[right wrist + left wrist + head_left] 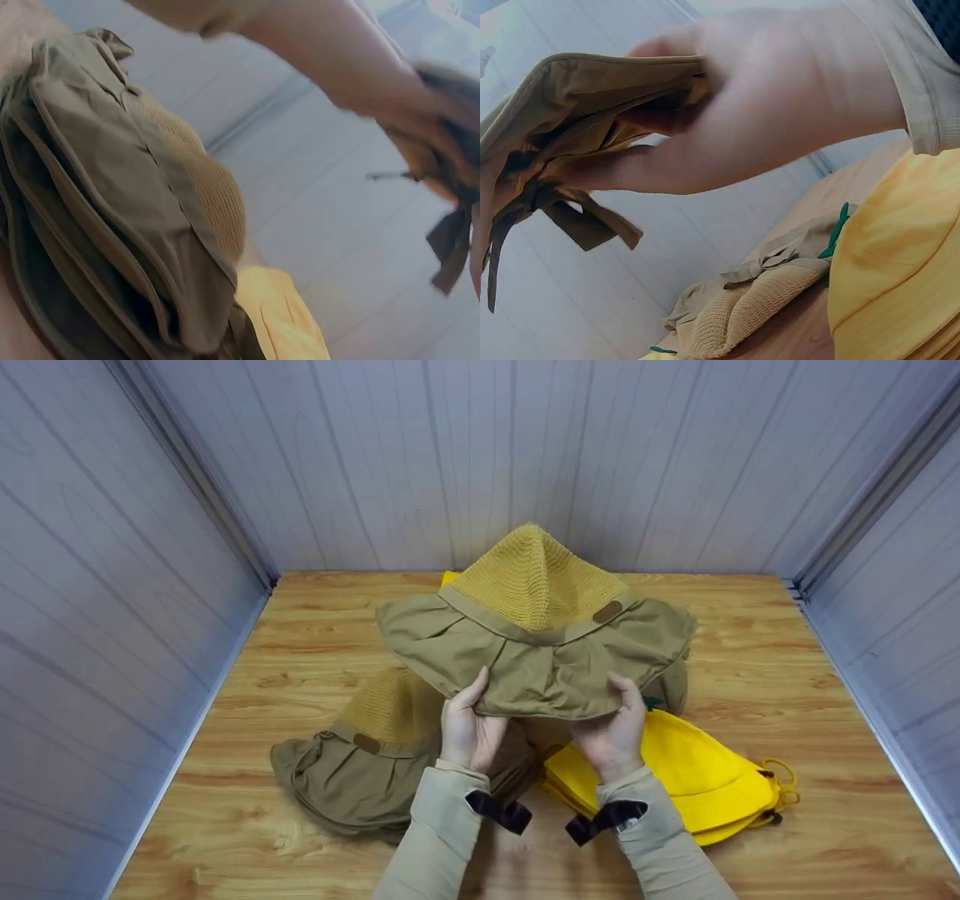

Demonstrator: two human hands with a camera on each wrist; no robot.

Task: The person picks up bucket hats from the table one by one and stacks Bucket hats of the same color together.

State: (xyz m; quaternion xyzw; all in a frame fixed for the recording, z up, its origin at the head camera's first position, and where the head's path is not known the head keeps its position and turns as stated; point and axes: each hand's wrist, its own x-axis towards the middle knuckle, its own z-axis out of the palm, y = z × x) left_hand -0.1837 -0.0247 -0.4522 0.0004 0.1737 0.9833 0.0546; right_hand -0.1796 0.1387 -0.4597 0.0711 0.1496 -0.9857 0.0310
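A sun hat with a woven straw-yellow crown (536, 577) and a wide khaki cloth brim (540, 675) is held up above the table, crown pointing away from me. My left hand (471, 731) grips the near edge of the brim, thumb on top. To its right, my right hand (616, 731) pinches the same edge, its thumb also over the cloth. Most fingers of both hands are hidden under the brim in the head view. Dark ribbon ties (592, 225) dangle from the hat in the left wrist view.
Matching khaki hats lie stacked (360, 780) at the left, several brims layered together. Yellow hats with cords form a pile (697, 772) at the right. Another khaki-and-straw hat (742, 300) lies farther back. Pale panelled walls (480, 465) enclose the wooden table (825, 810).
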